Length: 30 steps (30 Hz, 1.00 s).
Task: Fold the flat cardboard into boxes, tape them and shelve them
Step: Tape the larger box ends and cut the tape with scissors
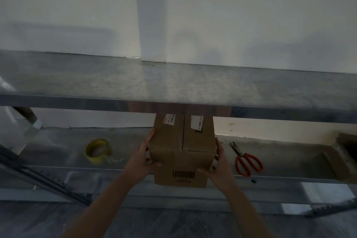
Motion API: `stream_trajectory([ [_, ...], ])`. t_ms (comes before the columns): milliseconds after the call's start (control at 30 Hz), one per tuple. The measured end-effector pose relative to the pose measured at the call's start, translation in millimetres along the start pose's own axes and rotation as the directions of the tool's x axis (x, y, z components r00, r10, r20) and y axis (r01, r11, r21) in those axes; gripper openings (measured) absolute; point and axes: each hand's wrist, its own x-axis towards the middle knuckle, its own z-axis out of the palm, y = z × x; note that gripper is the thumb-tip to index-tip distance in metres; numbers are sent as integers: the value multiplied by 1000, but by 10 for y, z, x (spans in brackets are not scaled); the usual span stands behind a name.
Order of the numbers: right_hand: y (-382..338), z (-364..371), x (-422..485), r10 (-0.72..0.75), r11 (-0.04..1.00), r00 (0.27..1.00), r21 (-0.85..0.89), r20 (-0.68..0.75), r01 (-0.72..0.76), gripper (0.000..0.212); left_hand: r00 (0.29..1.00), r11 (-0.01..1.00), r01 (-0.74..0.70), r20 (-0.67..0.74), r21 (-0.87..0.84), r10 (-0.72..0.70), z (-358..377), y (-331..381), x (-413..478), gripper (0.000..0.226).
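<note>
Head view: left hand (144, 158) and right hand (219, 162) clamp the box (181, 150) by its sides. Its far end lies under the upper shelf (173, 102); raising it would likely jam it against that rim.

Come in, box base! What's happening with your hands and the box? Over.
Left hand, right hand grip brown cardboard box by its sides. Box at lower grey metal shelf front. Yellow tape roll and red-handled scissors either side, apart.

Left hand (144, 157) and right hand (220, 162) gripping cardboard box (181, 152) sides, beneath metal shelf (173, 83)
</note>
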Motion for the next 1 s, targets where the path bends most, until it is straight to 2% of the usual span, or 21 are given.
stream_trajectory([
  [167, 7, -27, -53, 25, 1000, 1000, -15, 18, -25, 126, 1000, 999, -16, -20, 46, 17, -21, 17, -46, 118],
  [267, -78, -106, -158, 18, 991, 1000, -134, -10, -19, 120, 998, 982, -53, -17, 182, 57, -140, 29, -103, 118],
  [333, -186, -177, -263, -66, 939, 997, -339, -38, 49, 107, 992, 885, -104, -14, 454, 124, -285, -1, -182, 112],
  [367, -247, -210, -312, -139, 881, 990, -461, -37, 106, 100, 984, 790, -142, -4, 596, 179, -363, -15, -226, 105],
  [433, -388, -234, -386, -281, 748, 960, -628, -4, 216, 89, 964, 628, -189, 20, 755, 267, -520, 9, -327, 93],
  [500, -599, -179, -428, -370, 649, 927, -698, 58, 302, 82, 942, 523, -215, 33, 825, 335, -652, 75, -413, 83],
  [567, -846, -4, -446, -396, 544, 903, -750, 166, 377, 78, 925, 424, -223, 53, 878, 377, -781, 117, -478, 77],
  [633, -1073, 301, -458, -411, 466, 867, -754, 281, 464, 74, 925, 382, -215, 63, 899, 375, -929, 103, -539, 74],
  [700, -1239, 761, -462, -411, 430, 822, -711, 394, 556, 70, 935, 377, -205, 67, 903, 348, -1117, -14, -593, 69],
  [767, -1321, 1353, -443, -405, 460, 785, -638, 469, 618, 65, 956, 384, -177, 66, 906, 286, -1347, -242, -628, 67],
  [833, -1314, 1958, -357, -359, 581, 807, -564, 469, 586, 62, 984, 408, -126, 64, 904, 164, -1604, -585, -626, 71],
  [900, -1207, 2437, -169, -248, 688, 864, -548, 439, 476, 63, 998, 433, -69, 65, 899, 24, -1803, -987, -604, 76],
  [1000, -903, 2871, 178, -79, 735, 941, -618, 329, 278, 63, 989, 486, -56, 114, 872, -91, -2004, -1555, -487, 72],
])
